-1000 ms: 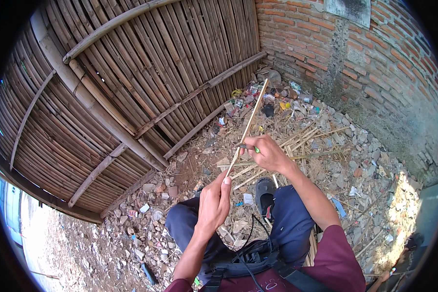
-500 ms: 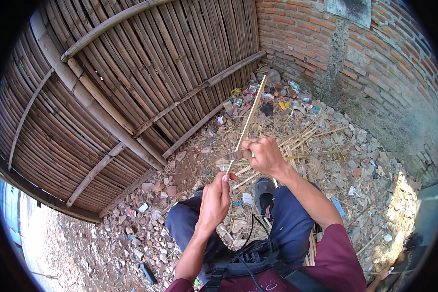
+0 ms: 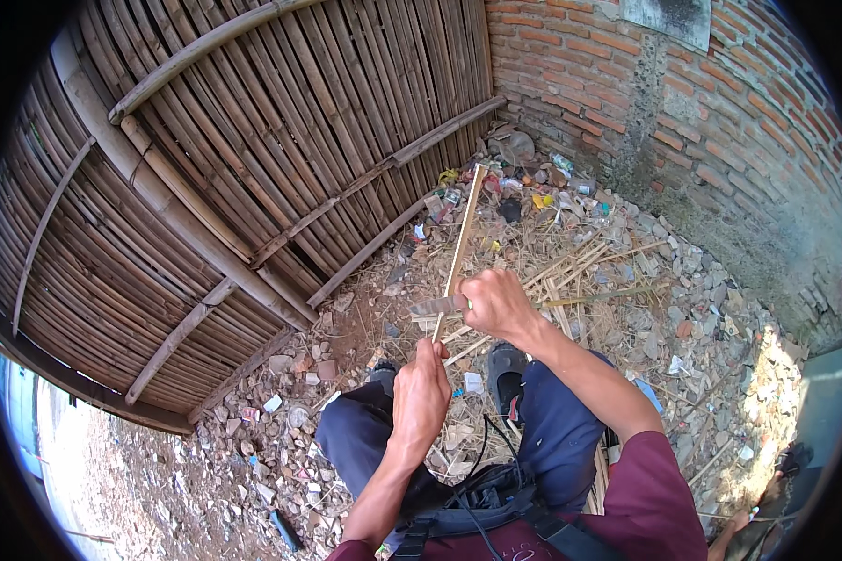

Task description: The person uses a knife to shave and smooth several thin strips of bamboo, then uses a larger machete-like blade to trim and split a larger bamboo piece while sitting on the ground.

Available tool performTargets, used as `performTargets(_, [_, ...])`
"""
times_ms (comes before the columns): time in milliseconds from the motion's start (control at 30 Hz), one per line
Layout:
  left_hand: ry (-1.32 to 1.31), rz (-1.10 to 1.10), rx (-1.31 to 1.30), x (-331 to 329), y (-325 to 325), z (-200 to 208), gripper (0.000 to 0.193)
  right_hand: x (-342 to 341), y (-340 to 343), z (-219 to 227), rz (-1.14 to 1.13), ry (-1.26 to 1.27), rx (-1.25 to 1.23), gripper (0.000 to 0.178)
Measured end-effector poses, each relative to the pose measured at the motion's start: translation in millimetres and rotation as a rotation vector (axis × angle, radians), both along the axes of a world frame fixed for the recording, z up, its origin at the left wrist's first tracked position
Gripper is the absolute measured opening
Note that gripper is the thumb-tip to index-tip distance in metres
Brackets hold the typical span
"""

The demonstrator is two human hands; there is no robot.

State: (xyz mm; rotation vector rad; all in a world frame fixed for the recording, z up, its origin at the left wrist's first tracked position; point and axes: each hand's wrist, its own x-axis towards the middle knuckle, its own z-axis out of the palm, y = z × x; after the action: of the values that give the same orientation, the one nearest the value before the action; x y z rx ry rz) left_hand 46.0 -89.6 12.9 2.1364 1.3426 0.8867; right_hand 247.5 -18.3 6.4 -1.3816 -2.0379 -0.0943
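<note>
A long, thin bamboo strip point(image 3: 466, 224) slants up and away from me over the littered ground. My left hand point(image 3: 421, 393) is closed on its near end, thumb on top. In my right hand point(image 3: 498, 306) is a knife, gripped by a handle mostly hidden in the fingers. Its broad grey blade point(image 3: 437, 306) points left and lies across the strip, just beyond my left fingertips. The fingers of my right hand also sit right beside the strip; whether they touch it I cannot tell.
Split bamboo strips point(image 3: 575, 266) lie beyond my right hand on stony, littered ground. A bamboo slat wall point(image 3: 337, 112) rises at left, meeting a brick wall point(image 3: 571, 84) at the back. My shoes point(image 3: 507, 369) are below my hands. Part of another person point(image 3: 741, 524) shows at lower right.
The strip's far end has swung left and slightly lower. My right hand and the knife have shifted a little left and down, with the blade now showing its flat side more.
</note>
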Motion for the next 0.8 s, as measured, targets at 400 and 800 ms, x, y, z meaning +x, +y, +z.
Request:
performTargets(400, [-0.022,0.015,0.017,-6,6,-8,0.017,-4,15,-7,-0.170,-0.088,0.029,0.012])
performTargets(800, [0.009,-0.072,-0.027,-49,-47,-29,0.011,138,82,-30,-0.780,0.030,-0.037,0.019])
